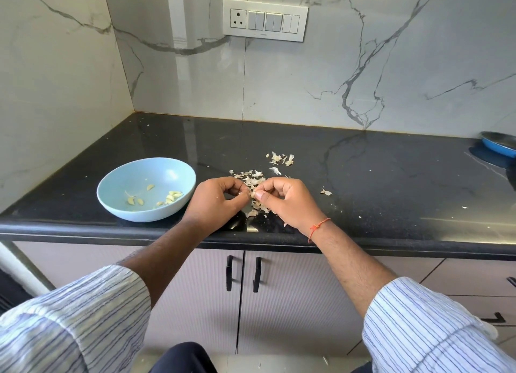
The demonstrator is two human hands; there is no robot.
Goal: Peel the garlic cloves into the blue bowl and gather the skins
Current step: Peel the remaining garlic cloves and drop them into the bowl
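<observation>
1. Black stone surface (363,177) meets marble walls; a blue pan (499,143) sits far right.
2. Both hands, left hand (215,200) and right hand (284,200), pinch one garlic clove (253,194) over scattered skins (252,177).
3. Peeled cloves (173,197) lie in the blue bowl (125,207), left.

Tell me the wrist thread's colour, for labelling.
Orange-red, on the right wrist; head view shows it best.

Bright even daylight, glare on glossy countertop (307,149), wide-angle edge distortion
</observation>
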